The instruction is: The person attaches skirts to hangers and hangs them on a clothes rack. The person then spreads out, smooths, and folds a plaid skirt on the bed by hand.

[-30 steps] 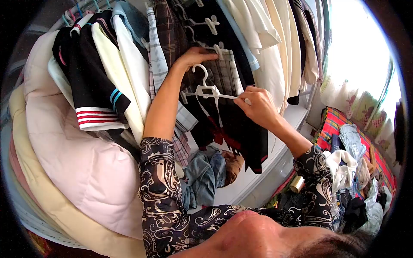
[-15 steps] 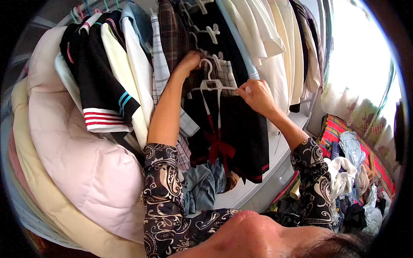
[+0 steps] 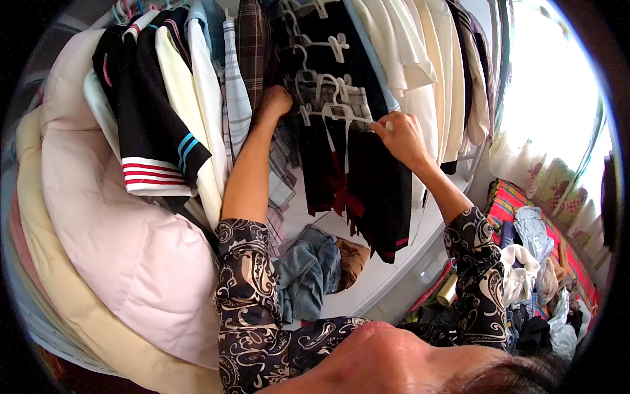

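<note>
Right grip (image 3: 401,139) clenched white hanger (image 3: 338,112) by its end, black skirt (image 3: 384,190) below. Left grip (image 3: 274,103) by brown plaid: couldn't tell if holding. Crowded hangers (image 3: 339,47) risked snagging the hook.

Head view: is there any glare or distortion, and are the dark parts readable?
Head view: the window glares nearly pure white at right; the black garment below the white hanger shows little fold detail; lines curve toward the edges, and the corners go black.
</note>
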A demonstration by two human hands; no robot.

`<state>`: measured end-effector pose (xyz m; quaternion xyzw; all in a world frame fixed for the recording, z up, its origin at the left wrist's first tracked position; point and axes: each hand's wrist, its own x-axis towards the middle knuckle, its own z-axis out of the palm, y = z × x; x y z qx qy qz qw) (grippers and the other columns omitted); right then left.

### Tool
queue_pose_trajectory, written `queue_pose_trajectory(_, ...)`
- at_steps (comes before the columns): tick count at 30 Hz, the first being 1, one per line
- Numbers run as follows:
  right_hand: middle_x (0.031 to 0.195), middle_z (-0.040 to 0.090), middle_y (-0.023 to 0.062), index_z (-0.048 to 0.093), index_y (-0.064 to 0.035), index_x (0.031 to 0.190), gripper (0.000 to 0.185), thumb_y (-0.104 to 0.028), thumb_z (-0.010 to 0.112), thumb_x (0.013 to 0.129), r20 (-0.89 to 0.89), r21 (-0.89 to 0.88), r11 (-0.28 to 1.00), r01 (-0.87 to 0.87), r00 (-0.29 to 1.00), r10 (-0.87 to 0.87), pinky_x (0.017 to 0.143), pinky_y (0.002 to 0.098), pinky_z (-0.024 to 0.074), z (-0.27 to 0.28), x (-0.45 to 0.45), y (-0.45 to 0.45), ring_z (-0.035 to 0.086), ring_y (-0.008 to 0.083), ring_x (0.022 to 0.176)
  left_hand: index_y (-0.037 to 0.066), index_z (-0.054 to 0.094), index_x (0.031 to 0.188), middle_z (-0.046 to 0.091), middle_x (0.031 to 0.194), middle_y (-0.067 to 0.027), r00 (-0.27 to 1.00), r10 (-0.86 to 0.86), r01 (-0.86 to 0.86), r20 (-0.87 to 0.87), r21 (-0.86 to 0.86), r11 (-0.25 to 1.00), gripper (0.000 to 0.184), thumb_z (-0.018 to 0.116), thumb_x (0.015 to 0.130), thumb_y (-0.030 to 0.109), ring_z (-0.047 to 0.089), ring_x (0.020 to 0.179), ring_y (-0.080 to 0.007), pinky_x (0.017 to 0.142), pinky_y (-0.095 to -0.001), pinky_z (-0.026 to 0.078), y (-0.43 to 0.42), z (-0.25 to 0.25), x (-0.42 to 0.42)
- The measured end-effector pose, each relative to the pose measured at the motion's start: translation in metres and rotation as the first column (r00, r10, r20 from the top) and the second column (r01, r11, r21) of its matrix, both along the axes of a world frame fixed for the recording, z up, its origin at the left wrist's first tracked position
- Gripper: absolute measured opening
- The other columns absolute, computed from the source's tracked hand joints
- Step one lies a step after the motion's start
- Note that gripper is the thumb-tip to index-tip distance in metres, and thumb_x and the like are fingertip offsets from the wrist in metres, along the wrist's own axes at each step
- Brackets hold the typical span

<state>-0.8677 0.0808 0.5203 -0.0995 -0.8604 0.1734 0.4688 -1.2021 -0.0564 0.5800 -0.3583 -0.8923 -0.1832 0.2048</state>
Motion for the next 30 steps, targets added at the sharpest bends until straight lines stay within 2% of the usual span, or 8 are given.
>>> queue_pose_trajectory(2,0.079,0.069,0.0260,0.076,-0.0023,0.088,0.024,-0.025,0.069,0.085,0.002,0.016,1.000,-0.005,1.000,0.005,0.073,0.0466,0.0549,0.002,-0.001,-0.003,0.069,0.0416,0.075,0.006,0.071,0.108,0.070,0.105,-0.0205,1.000,-0.014,0.014,0.011,-0.018,1.000,0.027,0.060,0.091,0.023,0.065,0.099,-0.0406,0.086,-0.0474,0.052,-0.007,-0.006,0.021)
queue_pose_trajectory(4,0.078,0.069,0.0255,0.076,-0.0017,0.086,0.024,-0.024,0.069,0.085,0.060,-0.099,0.995,0.000,0.998,0.006,0.072,0.0464,0.0549,0.006,0.002,-0.015,0.069,0.0414,0.073,0.007,0.070,0.115,0.069,0.112,-0.0196,0.948,-0.290,0.317,-0.129,0.406,0.857,0.028,0.062,0.093,0.022,0.065,0.105,-0.0383,0.089,-0.0457,0.052,-0.005,-0.015,0.020)
queue_pose_trajectory(5,0.078,0.069,0.0255,0.076,-0.0017,0.086,0.024,-0.024,0.069,0.085,0.062,-0.100,0.995,0.001,0.998,0.005,0.072,0.0464,0.0549,0.005,-0.001,-0.016,0.069,0.0414,0.073,0.007,0.068,0.121,0.068,0.117,-0.0186,0.904,-0.418,0.410,-0.088,0.453,0.792,0.031,0.063,0.095,0.021,0.065,0.109,-0.0354,0.092,-0.0435,0.051,-0.002,-0.009,0.016)
queue_pose_trajectory(15,0.078,0.068,0.0254,0.075,-0.0014,0.087,0.026,-0.026,0.070,0.084,-0.003,-0.059,0.998,0.010,1.000,-0.010,0.071,0.0477,0.0542,-0.005,0.000,-0.051,0.067,0.0438,0.074,0.007,0.073,0.114,0.071,0.114,-0.0136,0.866,-0.493,0.426,0.077,0.400,0.811,0.026,0.069,0.093,0.021,0.066,0.103,-0.0269,0.092,-0.0416,0.051,0.019,0.007,0.009)
queue_pose_trajectory(17,0.080,0.068,0.0252,0.074,-0.0006,0.086,0.029,-0.029,0.070,0.084,0.057,-0.087,0.996,0.006,0.998,-0.001,0.073,0.0489,0.0537,-0.002,0.004,-0.062,0.067,0.0430,0.077,0.005,0.077,0.104,0.075,0.097,-0.0128,0.805,-0.593,0.513,0.009,0.492,0.704,0.023,0.076,0.086,0.018,0.070,0.088,-0.0241,0.082,-0.0379,0.053,0.026,0.001,-0.001)
queue_pose_trajectory(21,0.081,0.068,0.0246,0.073,0.0002,0.081,0.030,-0.029,0.070,0.084,0.030,-0.047,0.999,0.001,1.000,0.000,0.071,0.0501,0.0534,-0.008,-0.019,-0.058,0.067,0.0430,0.075,0.007,0.078,0.102,0.075,0.102,-0.0103,0.803,-0.587,0.471,0.105,0.493,0.732,0.030,0.081,0.081,0.027,0.070,0.092,-0.0220,0.082,-0.0380,0.054,0.017,0.028,0.035)
queue_pose_trajectory(27,0.082,0.069,0.0210,0.075,-0.0021,0.084,0.028,-0.030,0.070,0.085,0.092,-0.066,0.987,0.149,0.985,-0.143,0.071,0.0462,0.0530,-0.018,-0.024,-0.057,0.067,0.0397,0.077,0.005,0.077,0.104,0.075,0.097,-0.0111,0.771,-0.584,0.380,0.254,0.552,0.742,0.029,0.077,0.084,0.026,0.069,0.090,-0.0196,0.079,-0.0359,0.053,0.008,0.027,0.065)
queue_pose_trajectory(30,0.083,0.069,0.0223,0.076,-0.0030,0.084,0.028,-0.030,0.070,0.085,0.046,-0.022,0.988,0.154,0.987,-0.153,0.071,0.0469,0.0532,-0.025,-0.029,-0.054,0.067,0.0394,0.077,0.002,0.077,0.102,0.074,0.091,-0.0124,0.818,-0.540,0.376,0.197,0.527,0.762,0.027,0.073,0.087,0.025,0.068,0.084,-0.0186,0.076,-0.0358,0.053,0.021,0.024,0.054)
